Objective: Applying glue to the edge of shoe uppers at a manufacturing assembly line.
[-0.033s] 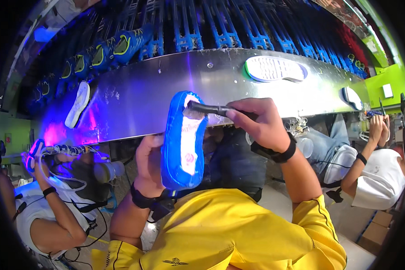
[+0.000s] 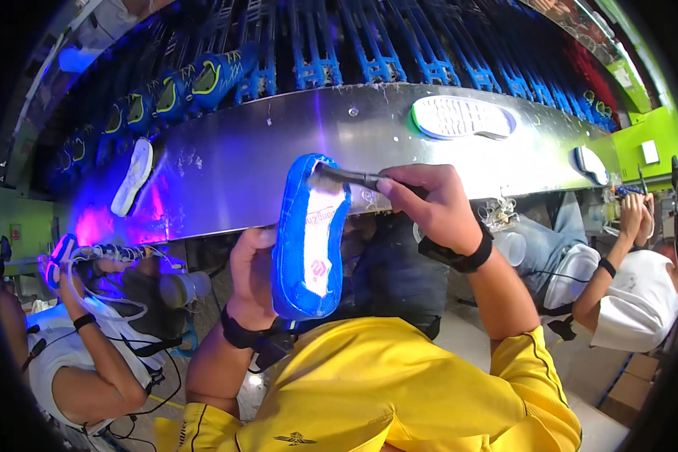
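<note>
- In the head view, your left hand [image 2: 250, 279] grips the blue shoe upper [image 2: 313, 248] from its left side, thumb near the edge; the fingers behind it are hidden, so I cannot tell how far they wrap round.
- The upper is in front of your chest, bottom face toward you and nearly upright, by the near edge of the metal table [image 2: 241, 162].
- Your right hand [image 2: 431, 202] is closed round the handle of a dark brush [image 2: 348, 177], and its bristles seem to touch the top end of the upper's pale central strip [image 2: 320, 237].
- To brush this well, I'd brace the upper firmly with your left hand, so the pressure doesn't tip it.
- Lay the bristles fairly flat and use light, even strokes, working into the border where pale strip meets blue; that curved end looks easiest to miss.
- Turn the upper rather than your wrist when the far side gets awkward, and hold your left thumb clear of the brushed face.
- Of containers, a pale tub [image 2: 182, 289] stands low on your left and a whitish cup [image 2: 511, 248] on your right; I cannot make out the contents of either.
- Cardboard boxes [image 2: 631, 390] sit at the lower right, contents unseen.
</note>
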The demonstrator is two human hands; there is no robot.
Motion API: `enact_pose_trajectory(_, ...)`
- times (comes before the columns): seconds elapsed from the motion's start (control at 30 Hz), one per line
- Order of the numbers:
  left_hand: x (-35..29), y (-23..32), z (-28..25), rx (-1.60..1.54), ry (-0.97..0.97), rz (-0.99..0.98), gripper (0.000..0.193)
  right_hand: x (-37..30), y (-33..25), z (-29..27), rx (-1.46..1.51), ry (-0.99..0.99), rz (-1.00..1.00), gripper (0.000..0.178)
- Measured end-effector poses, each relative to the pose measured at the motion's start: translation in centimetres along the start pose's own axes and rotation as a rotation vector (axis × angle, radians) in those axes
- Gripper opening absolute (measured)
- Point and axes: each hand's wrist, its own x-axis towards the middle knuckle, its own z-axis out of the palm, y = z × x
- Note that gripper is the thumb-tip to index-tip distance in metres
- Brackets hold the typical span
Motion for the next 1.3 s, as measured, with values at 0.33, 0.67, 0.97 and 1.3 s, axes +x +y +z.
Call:
enact_pose_trajectory(0.33, 2.4, 3.8, 1.6, 0.325, 0.075, 0.272, 0.068, -2.2, -2.8, 1.1, -0.189, 0.077, -0.276, 0.017)
enact_pose_trajectory(0.67, 16.4, 15.7, 10.9, 2.041, 0.553, 0.755, 0.065, -1.7, 0.1, -0.8, 0.129, 0.375, 0.068, 0.023)
enact_pose_trajectory(0.97, 27.3, 20.7, 4.9, 2.392, 0.538, 0.742, 0.064, -1.8, 1.7, -0.7, 0.082, 0.350, 0.130, 0.027)
enact_pose_trajectory(1.3, 20.9, 34.4, 1.3, 2.592, 1.067, 1.053, 0.059, -2.1, 0.7, 0.0, 0.194, 0.345, 0.203, 0.028)
